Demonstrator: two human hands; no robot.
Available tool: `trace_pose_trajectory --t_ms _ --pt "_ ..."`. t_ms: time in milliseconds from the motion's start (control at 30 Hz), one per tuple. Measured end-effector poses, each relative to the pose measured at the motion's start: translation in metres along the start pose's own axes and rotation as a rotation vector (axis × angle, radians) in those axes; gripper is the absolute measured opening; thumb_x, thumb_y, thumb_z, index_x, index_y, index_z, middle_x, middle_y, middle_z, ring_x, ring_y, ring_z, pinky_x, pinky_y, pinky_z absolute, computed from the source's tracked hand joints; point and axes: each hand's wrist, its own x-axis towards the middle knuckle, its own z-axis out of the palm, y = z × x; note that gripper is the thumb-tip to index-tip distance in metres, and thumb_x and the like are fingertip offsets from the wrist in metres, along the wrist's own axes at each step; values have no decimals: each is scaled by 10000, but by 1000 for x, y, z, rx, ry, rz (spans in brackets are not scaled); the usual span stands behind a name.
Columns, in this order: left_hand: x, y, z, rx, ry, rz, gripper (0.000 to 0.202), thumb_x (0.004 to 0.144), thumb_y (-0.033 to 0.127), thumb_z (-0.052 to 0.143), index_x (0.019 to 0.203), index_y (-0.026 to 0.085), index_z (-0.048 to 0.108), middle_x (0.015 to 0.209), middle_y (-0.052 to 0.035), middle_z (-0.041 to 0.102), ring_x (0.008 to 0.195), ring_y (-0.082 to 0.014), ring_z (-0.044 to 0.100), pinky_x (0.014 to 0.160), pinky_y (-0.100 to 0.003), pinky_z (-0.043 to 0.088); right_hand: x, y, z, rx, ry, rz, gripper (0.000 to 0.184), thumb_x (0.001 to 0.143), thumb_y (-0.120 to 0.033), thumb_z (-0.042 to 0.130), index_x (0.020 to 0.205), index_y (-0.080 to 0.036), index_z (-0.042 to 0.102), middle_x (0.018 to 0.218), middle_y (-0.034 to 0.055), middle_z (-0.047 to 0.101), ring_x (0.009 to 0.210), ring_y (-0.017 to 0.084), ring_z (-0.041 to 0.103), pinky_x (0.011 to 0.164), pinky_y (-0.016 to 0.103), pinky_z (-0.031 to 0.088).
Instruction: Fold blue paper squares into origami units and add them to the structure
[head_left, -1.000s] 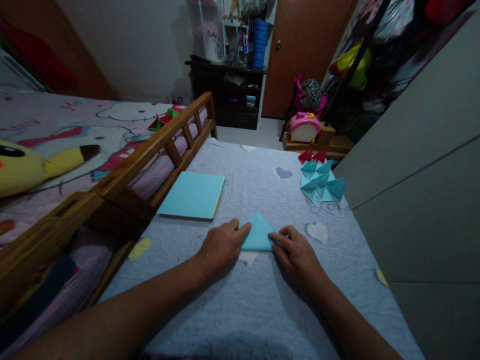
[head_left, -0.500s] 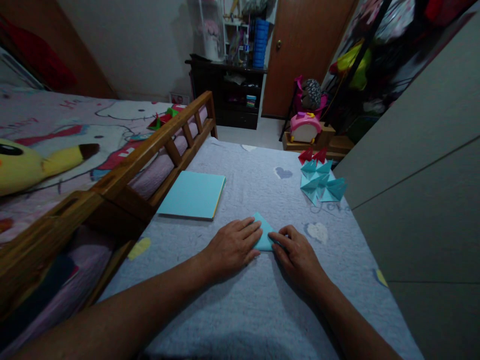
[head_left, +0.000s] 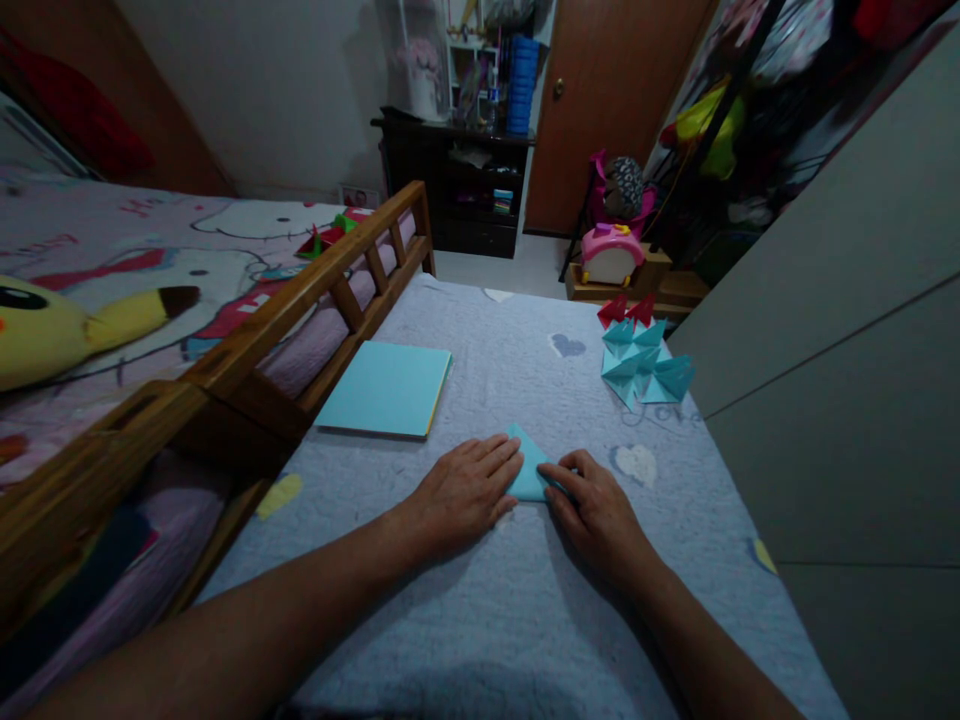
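A light blue folded paper (head_left: 530, 470) lies on the grey-blue bedspread (head_left: 517, 600) between my hands. My left hand (head_left: 466, 490) lies flat over the paper's left half, fingers stretched out and pressing down. My right hand (head_left: 597, 510) rests at the paper's right corner with fingers curled, the fingertips pinching or pressing its edge. Most of the paper is hidden under my left fingers.
A stack of light blue square sheets (head_left: 386, 390) lies to the left near the wooden bed rail (head_left: 300, 300). Several folded blue and red paper shapes (head_left: 641, 360) sit at the far right by the grey wall (head_left: 840, 330). A yellow plush toy (head_left: 67, 325) lies on the neighbouring bed.
My left hand slid to the right over the folded paper, covering its left half, and now stays there. The right hand has barely moved.
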Motion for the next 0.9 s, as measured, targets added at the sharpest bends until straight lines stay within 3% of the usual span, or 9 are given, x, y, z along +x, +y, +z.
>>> trace_pose_trajectory --t_ms 900 --pt "1 -3 -1 14 -22 -4 510 1025 400 495 1468 156 432 1561 -123 453 1435 -291 414 1135 -433 339 0 -1 -2 -14 -27 27 280 933 -171 540 1162 -190 698 981 92 630 877 230 610 812 395 513"
